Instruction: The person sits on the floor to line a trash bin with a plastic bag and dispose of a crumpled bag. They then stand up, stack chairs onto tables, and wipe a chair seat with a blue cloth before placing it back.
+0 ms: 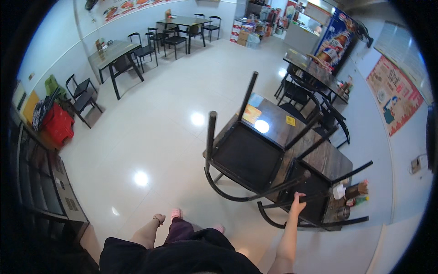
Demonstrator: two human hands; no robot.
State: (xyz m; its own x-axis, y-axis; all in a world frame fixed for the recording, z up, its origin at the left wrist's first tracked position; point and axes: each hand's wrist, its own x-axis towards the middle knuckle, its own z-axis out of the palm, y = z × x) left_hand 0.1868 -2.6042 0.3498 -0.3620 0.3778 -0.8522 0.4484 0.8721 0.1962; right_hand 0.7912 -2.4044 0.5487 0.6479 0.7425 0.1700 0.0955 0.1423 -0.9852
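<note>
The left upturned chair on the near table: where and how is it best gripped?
Probably by the two legs on the left of this chair, coming from the floor on that side: these slim bars stand up free, while its right side crowds the other upturned chair.

Listed on right wall: red-and-cream poster [394,93], lettering too small to make out. Found on counter [340,160]: square yellow label [290,120] with dark print, illegible; also orange printed card [251,113], wording unclear. Noted at back: tall blue fridge [336,41] with bottle graphics and emblem. Entered at upper left: food-picture banner [132,7], cut off by picture edge. Recorded near it: red-and-white printed cartons [236,31], stacked, text blurred.
</note>
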